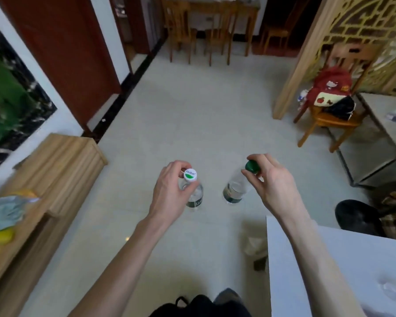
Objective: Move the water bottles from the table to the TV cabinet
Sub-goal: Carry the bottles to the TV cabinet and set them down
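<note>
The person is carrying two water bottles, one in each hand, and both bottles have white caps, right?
Not quite. Only the bottle in the left hand has a white cap. The bottle in the right hand has a dark green cap. The head view shows this. The rest is right: each hand holds one water bottle by its top, above the floor.

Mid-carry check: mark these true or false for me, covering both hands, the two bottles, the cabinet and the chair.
1. The left hand grips a clear plastic bottle with a white cap. True.
2. The right hand is free of any load. False: it grips a clear plastic bottle with a dark green cap.
3. Both bottles stand on the floor. False: they hang in the air by their necks.
4. The light wooden cabinet lies to the person's left. True.
5. A red backpack sits on a wooden chair. True.
</note>
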Demonstrator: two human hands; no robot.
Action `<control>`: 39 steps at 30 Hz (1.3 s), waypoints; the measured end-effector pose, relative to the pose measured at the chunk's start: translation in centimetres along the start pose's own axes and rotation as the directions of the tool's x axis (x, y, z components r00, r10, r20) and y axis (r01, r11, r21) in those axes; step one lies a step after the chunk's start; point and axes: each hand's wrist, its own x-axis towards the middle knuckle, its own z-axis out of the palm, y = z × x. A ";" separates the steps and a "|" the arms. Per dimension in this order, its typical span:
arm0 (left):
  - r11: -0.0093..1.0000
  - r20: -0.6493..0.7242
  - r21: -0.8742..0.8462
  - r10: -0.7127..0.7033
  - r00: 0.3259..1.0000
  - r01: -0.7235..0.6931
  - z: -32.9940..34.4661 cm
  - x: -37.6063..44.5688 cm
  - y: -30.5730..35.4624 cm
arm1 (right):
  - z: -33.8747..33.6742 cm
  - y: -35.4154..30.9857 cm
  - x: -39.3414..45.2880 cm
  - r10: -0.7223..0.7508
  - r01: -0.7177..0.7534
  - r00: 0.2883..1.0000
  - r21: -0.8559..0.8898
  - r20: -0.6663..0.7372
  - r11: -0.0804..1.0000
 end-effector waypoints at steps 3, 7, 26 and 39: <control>0.999 -0.077 0.002 -0.036 0.996 0.036 -2.6 2.8 -2.0 | 2.4 -2.4 5.3 -0.077 0.076 0.996 0.036 0.037 0.996; 0.995 -0.176 0.011 -0.094 0.980 0.098 -5.7 6.7 -4.2 | 5.7 -5.1 12.0 -0.165 0.156 0.983 0.105 0.080 0.982; 0.876 -0.518 0.231 -0.259 0.816 0.424 -15.8 25.7 -12.6 | 21.2 -13.1 40.6 -0.617 0.497 0.736 0.398 0.277 0.771; 0.829 -0.717 0.194 -0.246 0.653 0.525 -25.6 30.7 -21.1 | 33.5 -25.3 52.9 -0.770 0.603 0.535 0.481 0.348 0.637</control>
